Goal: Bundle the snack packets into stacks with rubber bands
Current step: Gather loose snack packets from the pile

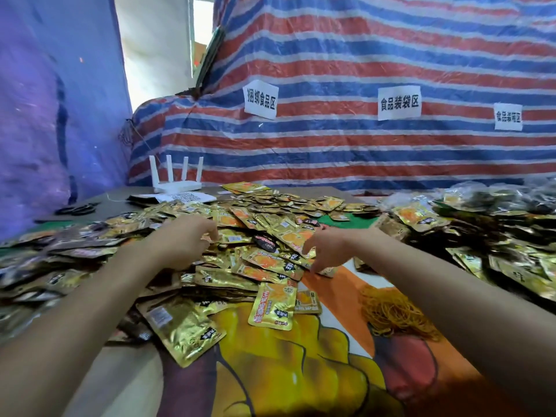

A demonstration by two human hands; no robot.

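A wide heap of gold and orange snack packets [240,236] covers the table from left to right. One orange packet [274,307] lies face up at the heap's near edge. My left hand [180,240] rests palm down on the heap, fingers curled onto packets. My right hand [323,249] reaches into the heap with its fingers spread, fingertips touching the packets; whether either hand grips a packet is unclear. A pile of yellow rubber bands [394,314] lies on the table under my right forearm.
A white router [176,179] with antennas and black scissors [76,209] sit at the back left. More packets [481,236] are piled at the right. A striped tarpaulin [331,145] with paper labels rises behind the table. A printed sheet [301,371] covers the near table.
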